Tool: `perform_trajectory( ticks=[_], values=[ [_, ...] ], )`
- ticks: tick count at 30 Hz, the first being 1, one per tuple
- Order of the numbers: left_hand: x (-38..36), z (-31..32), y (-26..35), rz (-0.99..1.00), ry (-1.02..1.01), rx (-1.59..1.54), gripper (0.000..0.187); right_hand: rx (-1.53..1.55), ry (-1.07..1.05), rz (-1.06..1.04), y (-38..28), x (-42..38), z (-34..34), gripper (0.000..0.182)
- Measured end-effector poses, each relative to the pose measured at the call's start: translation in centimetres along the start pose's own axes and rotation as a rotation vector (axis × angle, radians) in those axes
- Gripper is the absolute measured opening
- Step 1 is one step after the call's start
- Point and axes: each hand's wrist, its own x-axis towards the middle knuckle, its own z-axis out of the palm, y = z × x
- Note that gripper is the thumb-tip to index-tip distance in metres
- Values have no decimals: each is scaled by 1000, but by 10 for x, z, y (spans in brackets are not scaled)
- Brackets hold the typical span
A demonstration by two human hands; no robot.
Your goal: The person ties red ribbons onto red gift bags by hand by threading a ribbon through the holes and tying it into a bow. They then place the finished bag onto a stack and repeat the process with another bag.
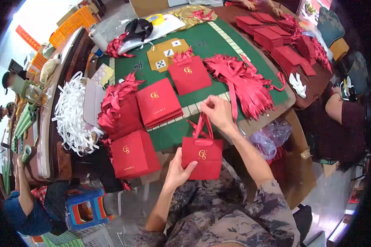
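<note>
A small red gift bag (208,168) with a gold logo is held low in front of my body. My left hand (178,172) grips its left side, thumb across the front. Above it, my right hand (218,110) pinches the top of the bag's red ribbon handle (200,126), which is drawn upward. Just beyond, a stack of flat red bags (158,101) lies on the green table, and another red bag with a ribbon (189,76) lies behind that. To the right of these spreads a bundle of red ribbons (247,84).
More red bags (134,154) are stacked at the table's near left edge, beside white ribbons (72,113). Clear plastic wrap (272,140) sits in a cardboard box at the right. Other people work around; a blue-and-red stool (86,206) stands lower left.
</note>
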Motion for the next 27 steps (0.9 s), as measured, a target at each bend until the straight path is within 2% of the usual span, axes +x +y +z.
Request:
perform_trajectory(
  ticks=[1,5,7,8,10,11,13,14,15,16,17,19,21,22,23,25,27],
  values=[
    [1,1,-4,15,9,4,46,-37,-45,40,0,1,-1,24],
    [15,4,-19,34,50,-134,46,-81,-56,-111,22,-5,-9,25],
    [27,4,-9,-9,131,-277,46,99,-25,34,28,-15,-17,30],
    [33,1,-3,-1,136,-278,46,98,-24,25,40,-20,-22,30],
    [47,-5,13,-78,18,-142,53,602,-199,159,56,-25,-28,41],
    [53,-6,21,-74,23,-143,53,602,-202,153,55,-30,-32,41],
    [63,-7,35,-95,-39,-91,52,674,-79,446,19,-39,-53,50],
    [68,-5,36,-91,-33,-91,52,696,-83,472,19,-39,-56,54],
    [73,-4,34,29,26,-36,48,696,-88,465,22,-42,-57,54],
    [79,-5,33,150,86,21,44,759,-6,504,26,-45,-56,53],
    [84,-7,35,155,94,22,44,822,76,542,32,-49,-54,51],
    [93,-11,37,171,150,33,47,868,8,523,29,-53,-52,45],
    [105,-6,22,167,225,-71,51,726,-100,494,18,-59,-45,38],
    [112,-7,19,159,228,-72,51,732,-142,307,25,-54,-36,34],
    [116,-8,16,150,233,-73,51,734,-146,305,29,-48,-31,34],
    [118,-11,22,172,259,-92,51,622,-72,250,33,-22,-23,31],
    [114,-17,28,81,433,26,52,647,84,47,39,16,-12,24]
  ],
)
